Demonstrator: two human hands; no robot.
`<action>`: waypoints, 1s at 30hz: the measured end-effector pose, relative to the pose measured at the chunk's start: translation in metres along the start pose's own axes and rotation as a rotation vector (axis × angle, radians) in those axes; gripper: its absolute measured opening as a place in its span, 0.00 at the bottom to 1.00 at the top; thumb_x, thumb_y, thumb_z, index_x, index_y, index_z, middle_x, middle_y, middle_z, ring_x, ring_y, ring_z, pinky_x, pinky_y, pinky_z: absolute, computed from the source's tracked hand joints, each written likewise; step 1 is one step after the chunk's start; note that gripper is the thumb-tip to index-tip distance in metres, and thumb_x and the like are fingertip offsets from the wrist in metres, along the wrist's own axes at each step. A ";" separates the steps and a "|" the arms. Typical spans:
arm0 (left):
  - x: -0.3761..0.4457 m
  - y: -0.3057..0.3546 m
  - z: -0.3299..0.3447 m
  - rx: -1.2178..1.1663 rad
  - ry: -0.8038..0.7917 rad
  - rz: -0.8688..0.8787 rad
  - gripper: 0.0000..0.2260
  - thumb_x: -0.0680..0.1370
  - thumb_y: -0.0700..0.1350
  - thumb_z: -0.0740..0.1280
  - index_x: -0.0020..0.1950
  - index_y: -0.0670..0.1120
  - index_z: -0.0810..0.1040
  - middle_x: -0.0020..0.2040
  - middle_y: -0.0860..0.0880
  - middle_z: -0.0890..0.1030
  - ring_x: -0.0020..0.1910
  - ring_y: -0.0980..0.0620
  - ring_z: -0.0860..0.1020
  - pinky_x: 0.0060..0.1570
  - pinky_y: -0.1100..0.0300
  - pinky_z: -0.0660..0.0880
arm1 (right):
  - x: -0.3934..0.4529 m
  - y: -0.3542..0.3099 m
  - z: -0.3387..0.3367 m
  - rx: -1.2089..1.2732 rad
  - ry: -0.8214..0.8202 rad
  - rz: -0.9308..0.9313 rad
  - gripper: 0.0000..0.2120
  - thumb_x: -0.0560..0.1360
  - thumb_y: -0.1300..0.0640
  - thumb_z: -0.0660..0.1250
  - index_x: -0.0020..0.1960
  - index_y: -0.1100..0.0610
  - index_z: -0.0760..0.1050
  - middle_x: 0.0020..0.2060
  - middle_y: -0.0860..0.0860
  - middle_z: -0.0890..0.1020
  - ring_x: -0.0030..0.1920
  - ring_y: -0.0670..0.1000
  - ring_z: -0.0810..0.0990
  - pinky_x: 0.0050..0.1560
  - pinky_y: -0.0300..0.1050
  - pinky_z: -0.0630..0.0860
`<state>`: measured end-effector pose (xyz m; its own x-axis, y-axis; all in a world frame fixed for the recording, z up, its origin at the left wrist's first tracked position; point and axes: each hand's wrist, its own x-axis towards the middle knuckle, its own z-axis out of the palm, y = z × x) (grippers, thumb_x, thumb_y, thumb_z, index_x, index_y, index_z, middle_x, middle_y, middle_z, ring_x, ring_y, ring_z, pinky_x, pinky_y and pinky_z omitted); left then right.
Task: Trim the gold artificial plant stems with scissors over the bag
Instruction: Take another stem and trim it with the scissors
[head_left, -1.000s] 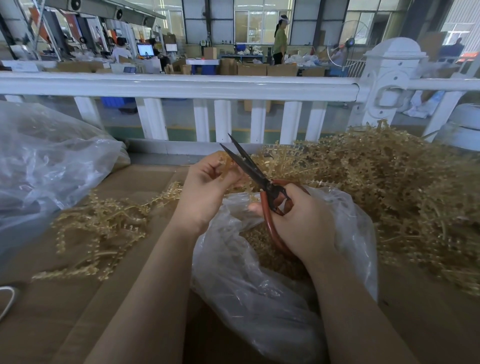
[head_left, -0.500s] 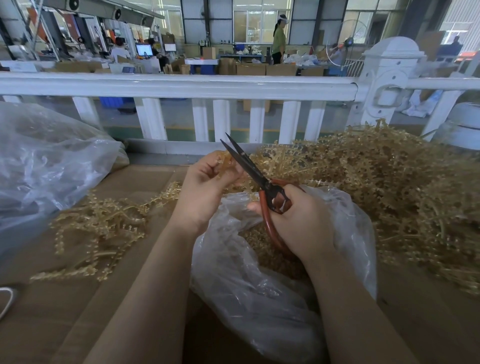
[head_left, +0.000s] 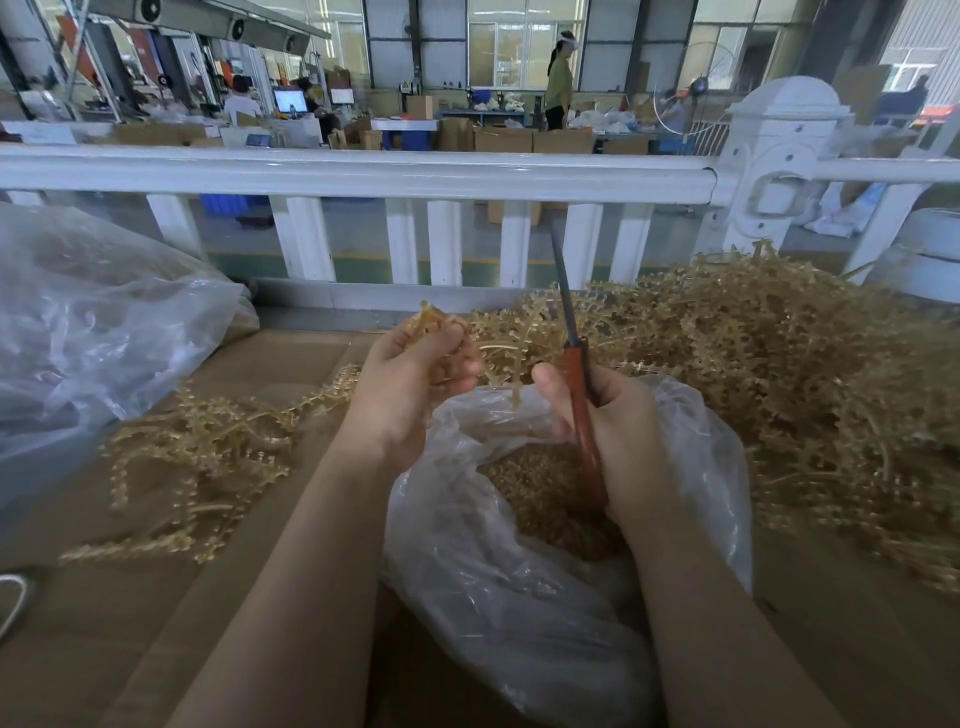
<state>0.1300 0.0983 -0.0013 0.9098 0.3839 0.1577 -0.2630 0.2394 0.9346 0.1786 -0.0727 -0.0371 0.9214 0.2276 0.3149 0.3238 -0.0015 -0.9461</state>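
Clear plastic bag (head_left: 519, 597) sits right in front of me, mouth open, gold bits piled inside. My right hand (head_left: 618, 431) is wrapped round the red handles of the scissors (head_left: 576, 374), blades together, pointing up above the bag. My left hand (head_left: 410, 384) pinches a gold stem (head_left: 441, 325) beside the bag's rim. Cut stems (head_left: 197, 462) lie left on the cardboard, big untrimmed heap (head_left: 779, 364) on the right, white railing (head_left: 363, 176) behind.

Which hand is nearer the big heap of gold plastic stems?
Right. The right hand, gripping the red-handled scissors, sits beside the heap; the left hand is further left.
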 end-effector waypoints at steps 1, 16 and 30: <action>0.000 0.000 0.001 0.003 -0.008 0.003 0.06 0.81 0.38 0.65 0.46 0.43 0.79 0.36 0.49 0.82 0.34 0.54 0.80 0.41 0.61 0.79 | 0.000 0.000 0.000 0.044 -0.005 0.018 0.24 0.67 0.35 0.76 0.38 0.58 0.82 0.28 0.52 0.80 0.28 0.45 0.77 0.33 0.42 0.74; -0.001 -0.004 0.002 0.063 -0.129 0.011 0.03 0.76 0.42 0.70 0.47 0.43 0.80 0.39 0.47 0.83 0.38 0.52 0.82 0.42 0.61 0.80 | 0.005 -0.002 -0.003 0.212 -0.059 0.096 0.06 0.75 0.61 0.74 0.41 0.53 0.83 0.36 0.52 0.86 0.27 0.39 0.78 0.30 0.29 0.71; -0.004 0.016 0.005 0.779 -0.068 0.471 0.12 0.80 0.50 0.67 0.64 0.57 0.79 0.62 0.58 0.76 0.67 0.53 0.72 0.68 0.51 0.67 | 0.004 -0.002 -0.006 0.308 -0.048 0.064 0.05 0.76 0.67 0.71 0.43 0.59 0.79 0.26 0.40 0.77 0.25 0.38 0.76 0.27 0.27 0.69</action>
<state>0.1233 0.0964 0.0148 0.7868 0.2299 0.5728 -0.3432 -0.6083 0.7157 0.1830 -0.0780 -0.0336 0.9243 0.2820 0.2573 0.1785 0.2764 -0.9443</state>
